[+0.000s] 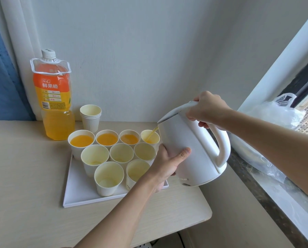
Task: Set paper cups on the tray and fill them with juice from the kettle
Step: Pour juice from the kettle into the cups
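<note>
My right hand (207, 109) grips the kettle (199, 158) handle, left hand (167, 163) clasps its body, steadying the pour into the fourth cup (154, 139).

Tilted kettle (190, 145), juice (154, 131) streaming into cup (154, 139)

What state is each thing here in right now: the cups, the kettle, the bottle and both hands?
White plastic kettle: tilted, pouring.
Right hand: grips the kettle's handle.
Left hand: holds the kettle's body.
Three back-row paper cups: full.
Fourth back-row cup: being filled.
Five front paper cups: empty.
Stacked spare cups: empty, beside the bottle.
Orange juice bottle: capped, partly full.
</note>
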Tool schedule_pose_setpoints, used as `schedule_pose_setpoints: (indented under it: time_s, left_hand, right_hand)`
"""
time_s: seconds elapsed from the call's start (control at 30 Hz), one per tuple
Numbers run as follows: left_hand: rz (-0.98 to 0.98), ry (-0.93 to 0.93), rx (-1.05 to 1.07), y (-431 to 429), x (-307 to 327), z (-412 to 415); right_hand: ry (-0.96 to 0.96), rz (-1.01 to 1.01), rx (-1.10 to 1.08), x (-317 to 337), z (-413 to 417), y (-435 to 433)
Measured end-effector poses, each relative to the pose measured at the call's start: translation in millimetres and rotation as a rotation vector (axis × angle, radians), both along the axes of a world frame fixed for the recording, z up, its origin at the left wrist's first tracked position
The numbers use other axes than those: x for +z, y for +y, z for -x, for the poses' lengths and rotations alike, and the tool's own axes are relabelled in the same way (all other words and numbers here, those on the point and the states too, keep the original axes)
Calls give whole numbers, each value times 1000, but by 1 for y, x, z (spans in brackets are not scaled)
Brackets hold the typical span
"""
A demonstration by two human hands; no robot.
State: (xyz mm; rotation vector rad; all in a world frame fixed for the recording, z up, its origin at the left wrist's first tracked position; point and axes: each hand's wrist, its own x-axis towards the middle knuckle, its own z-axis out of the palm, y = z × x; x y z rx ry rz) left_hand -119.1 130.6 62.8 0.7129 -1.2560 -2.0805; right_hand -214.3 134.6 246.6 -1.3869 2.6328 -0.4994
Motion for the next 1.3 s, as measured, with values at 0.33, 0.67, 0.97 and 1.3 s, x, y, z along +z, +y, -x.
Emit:
schedule_pose_setpoints:
  time_s: [0.33, 0.67, 0.97, 1.3]
  left_hand:
    - [5, -1, -2, 1, 0, 2]
    - [11, 3, -7, 2, 3, 1]
    - [11, -15, -3, 2, 2, 1]
    - [-3, -1, -4, 1, 4, 2]
  right_hand:
    - [17, -17, -5, -1, 3, 0]
    - [17, -27, 4, -2, 5, -1]
    - [31, -26, 4, -2, 3, -3]
    - [48, -30, 11, -1, 2, -4]
